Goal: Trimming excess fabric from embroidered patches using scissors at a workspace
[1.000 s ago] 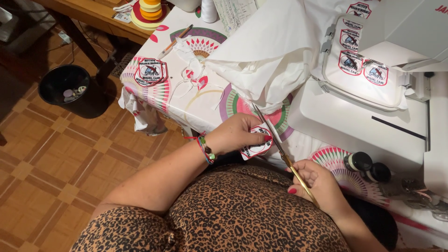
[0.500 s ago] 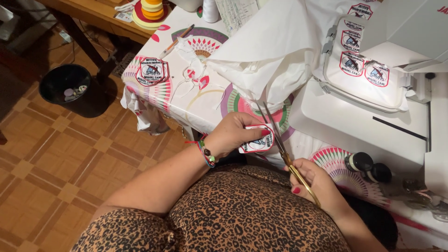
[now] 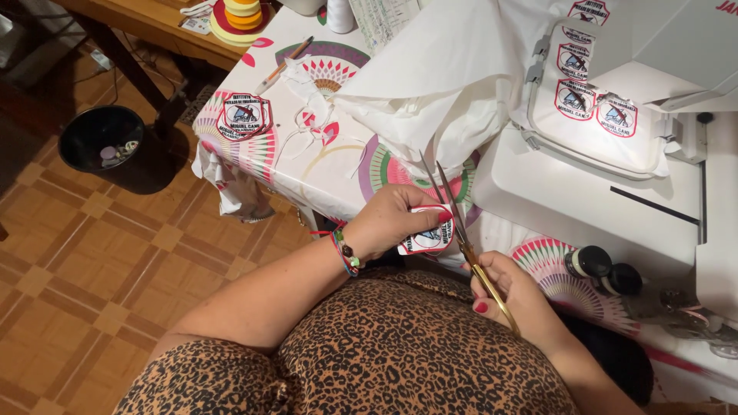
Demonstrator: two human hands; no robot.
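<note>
Meanwhile L hand (image 3: pixel 388 223) grips badge (image 3: pixel 427 240), R hand (image 3: pixel 513 296) w/ scissors (image 3: pixel 461 234); bin (image 3: pixel 100 138) has scraps.

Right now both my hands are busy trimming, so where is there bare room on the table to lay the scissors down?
Bare cloth lies between the finished badge and the white fabric heap, though thin trimmings scatter there. The white machine bed is bare. The hoop and thread spools crowd the right.

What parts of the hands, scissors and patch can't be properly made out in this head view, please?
- Embroidered patch: mostly covered by the left hand.
- Scissors: handle loops hidden inside the right hand.
- Sewing machine: cut off by the top and right edges.
- Bin contents: too small.
</note>
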